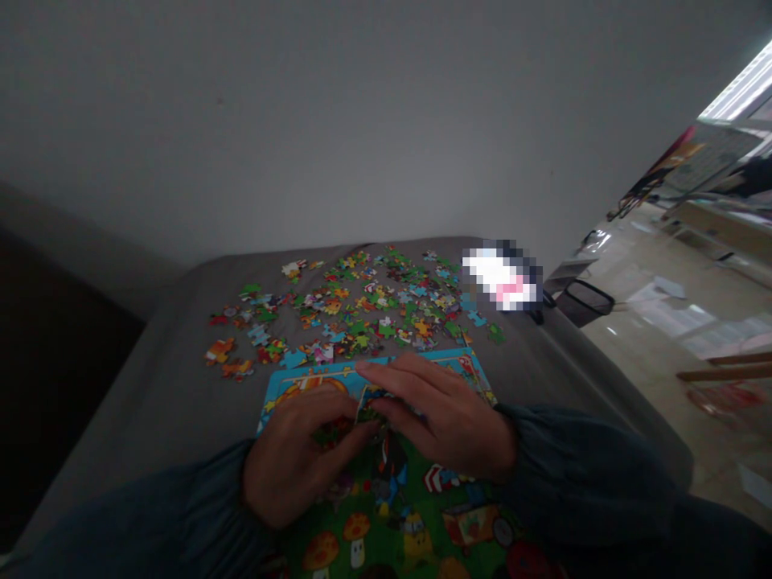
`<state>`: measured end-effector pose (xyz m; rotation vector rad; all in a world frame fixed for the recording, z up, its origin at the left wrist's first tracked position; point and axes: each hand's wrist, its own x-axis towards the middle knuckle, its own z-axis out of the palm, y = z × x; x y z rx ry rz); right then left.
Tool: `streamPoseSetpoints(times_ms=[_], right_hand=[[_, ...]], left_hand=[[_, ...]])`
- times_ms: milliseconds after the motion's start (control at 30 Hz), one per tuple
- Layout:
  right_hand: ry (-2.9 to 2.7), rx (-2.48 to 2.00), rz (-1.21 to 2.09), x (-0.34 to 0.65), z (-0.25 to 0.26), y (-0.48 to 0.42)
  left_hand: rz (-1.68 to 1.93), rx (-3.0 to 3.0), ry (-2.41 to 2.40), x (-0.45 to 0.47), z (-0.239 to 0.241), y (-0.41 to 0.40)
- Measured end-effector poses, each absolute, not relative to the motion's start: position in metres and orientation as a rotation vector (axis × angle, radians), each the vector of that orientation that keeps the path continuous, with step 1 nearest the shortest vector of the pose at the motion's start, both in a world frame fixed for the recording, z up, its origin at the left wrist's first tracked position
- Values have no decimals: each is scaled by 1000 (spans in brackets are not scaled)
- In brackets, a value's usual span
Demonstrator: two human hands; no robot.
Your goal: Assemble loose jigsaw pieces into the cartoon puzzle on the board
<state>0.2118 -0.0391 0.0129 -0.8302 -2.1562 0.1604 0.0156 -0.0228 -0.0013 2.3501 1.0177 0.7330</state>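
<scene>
— Two hands meet over one small puzzle piece [369,404], right at the upper middle of the puzzle board [386,498]. See it?

— Yes. The left hand [295,462] lies knuckles up, wrist low, its fingers curled inward and its fingertips touching the piece's near edge. The right hand [440,418] comes across from the other side, palm down, long fingers stretched flat and pointing left over the piece's top.

— So what is the grip doing?

— Both hands have their fingers pressed together on the piece, pinching it between them; how much of it sits on the board I cannot tell, since the fingers cover most of it.

— And the materials?

— The piece is flat card, dark with a blue edge. The board is flat too, printed glossy: a light blue border, green ground, cartoon mushrooms and a small cart. Both sleeves are dark, soft cloth, gathered at the cuffs.

— Beyond that?

— Just past the board's far edge, a wide scatter of loose pieces [362,310] lies spread out, knobbed little shapes in green, orange, red and blue. They rest on a grey bench [174,386] with a smooth matt top. A plain pale wall [301,121] rises behind, and a shiny floor [663,322] shows off to the right.
</scene>
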Motion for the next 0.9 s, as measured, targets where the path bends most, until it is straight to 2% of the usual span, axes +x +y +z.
streamPoseSetpoints(times_ms=[900], right_hand=[[-2383,-759,29,218,8,-38]], left_hand=[[754,2507,920,8,-9,-20]])
